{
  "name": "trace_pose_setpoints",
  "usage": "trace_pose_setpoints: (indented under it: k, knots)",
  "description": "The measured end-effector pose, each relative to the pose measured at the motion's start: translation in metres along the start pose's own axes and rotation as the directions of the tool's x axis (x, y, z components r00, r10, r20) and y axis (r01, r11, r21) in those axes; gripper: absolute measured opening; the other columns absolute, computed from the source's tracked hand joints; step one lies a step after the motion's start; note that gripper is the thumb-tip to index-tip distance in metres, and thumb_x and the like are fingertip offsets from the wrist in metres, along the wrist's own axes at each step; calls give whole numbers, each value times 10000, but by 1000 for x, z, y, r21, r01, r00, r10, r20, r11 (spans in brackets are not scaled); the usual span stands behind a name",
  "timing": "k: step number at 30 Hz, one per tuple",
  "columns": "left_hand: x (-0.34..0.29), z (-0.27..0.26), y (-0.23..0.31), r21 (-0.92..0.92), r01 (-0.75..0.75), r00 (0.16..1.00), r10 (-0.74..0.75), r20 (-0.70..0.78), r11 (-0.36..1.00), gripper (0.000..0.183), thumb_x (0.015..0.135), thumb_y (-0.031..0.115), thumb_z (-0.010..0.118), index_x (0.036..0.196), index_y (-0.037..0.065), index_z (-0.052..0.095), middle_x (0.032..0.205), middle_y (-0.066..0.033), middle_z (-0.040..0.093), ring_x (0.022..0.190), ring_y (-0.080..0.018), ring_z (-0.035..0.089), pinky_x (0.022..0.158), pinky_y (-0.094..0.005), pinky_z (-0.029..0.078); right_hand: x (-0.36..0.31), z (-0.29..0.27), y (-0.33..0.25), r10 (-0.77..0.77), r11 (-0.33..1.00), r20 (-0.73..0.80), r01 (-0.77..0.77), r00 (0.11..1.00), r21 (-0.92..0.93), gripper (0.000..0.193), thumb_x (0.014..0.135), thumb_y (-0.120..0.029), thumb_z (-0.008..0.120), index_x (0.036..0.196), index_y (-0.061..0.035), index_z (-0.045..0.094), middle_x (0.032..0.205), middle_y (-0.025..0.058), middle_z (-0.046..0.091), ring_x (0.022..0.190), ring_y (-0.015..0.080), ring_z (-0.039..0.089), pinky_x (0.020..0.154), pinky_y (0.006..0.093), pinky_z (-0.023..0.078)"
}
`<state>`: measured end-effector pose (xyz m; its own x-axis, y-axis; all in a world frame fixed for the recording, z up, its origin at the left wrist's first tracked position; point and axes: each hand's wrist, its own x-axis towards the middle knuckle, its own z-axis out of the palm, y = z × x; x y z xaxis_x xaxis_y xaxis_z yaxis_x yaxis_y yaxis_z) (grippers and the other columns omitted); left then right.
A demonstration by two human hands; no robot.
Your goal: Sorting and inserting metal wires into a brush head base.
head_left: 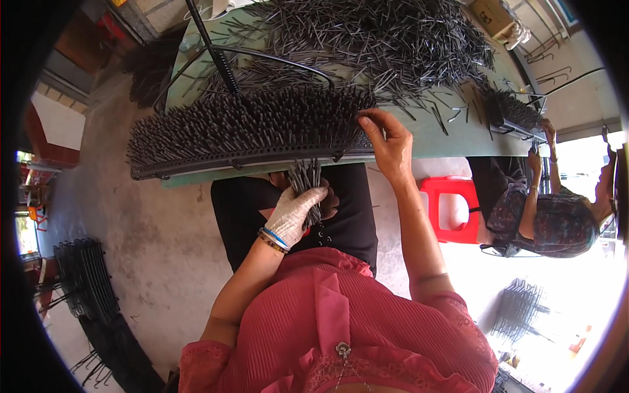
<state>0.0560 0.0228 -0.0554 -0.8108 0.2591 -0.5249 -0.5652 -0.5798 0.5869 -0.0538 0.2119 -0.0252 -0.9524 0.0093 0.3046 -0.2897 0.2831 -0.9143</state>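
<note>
My left hand [296, 213], in a pale knit glove with darkened fingers, is closed around a bundle of thin dark rods [306, 178] above my lap. The rods point up toward the table edge. Just beyond, a long black rack [249, 128] is densely filled with upright dark rods. My bare right hand [388, 137] is at the rack's right end, thumb and forefinger pinched together against the last rods. Whatever lies between those fingertips is too small to make out. Part of the rack's perforated edge [226, 161] shows along its near side.
A large heap of loose dark rods [393, 39] covers much of the green table [452, 141]. A black metal frame [216, 59] rises behind the rack. At right, another person [544, 216] works at a second rack [514, 111], near a red stool [449, 209]. Black racks [88, 281] stand at lower left.
</note>
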Motion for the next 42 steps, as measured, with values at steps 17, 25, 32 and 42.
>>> trace_pose_setpoints:
  k: [17, 25, 32, 42]
  knots:
    - [-1, -1, 0, -3, 60, 998, -60, -7, 998, 218, 894, 103, 644, 1088, 18, 594, 927, -88, 666, 795, -213, 685, 697, -342, 594, 4, -4, 9, -152, 982, 131, 165, 980, -96, 148, 862, -116, 696, 992, -46, 693, 927, 78, 702, 854, 220, 641, 810, 317, 471]
    - [0, -6, 1, 45, 110, 993, -112, 39, 993, 245, 888, 121, 653, 1106, 20, 607, 938, -75, 682, 746, -165, 674, 637, -286, 567, 4, -5, 11, -185, 973, 146, 202, 972, -110, 126, 858, -114, 690, 967, -52, 699, 946, 73, 706, 873, 239, 638, 839, 327, 452]
    - [1, -6, 0, 59, 109, 993, -112, 44, 992, 242, 888, 121, 651, 1105, 23, 607, 940, -75, 684, 737, -157, 670, 632, -278, 564, 8, -6, 12, -242, 956, 190, 268, 951, -122, 120, 853, -99, 690, 962, -51, 698, 949, 73, 705, 882, 249, 636, 840, 338, 454]
    - [3, -8, -2, 50, 111, 993, -113, 39, 993, 241, 887, 129, 652, 1101, 26, 608, 931, -72, 683, 729, -153, 668, 622, -274, 560, -1, -3, 3, -311, 932, 235, 344, 921, -112, 136, 842, -21, 686, 978, -26, 687, 950, 91, 694, 875, 207, 650, 770, 303, 511]
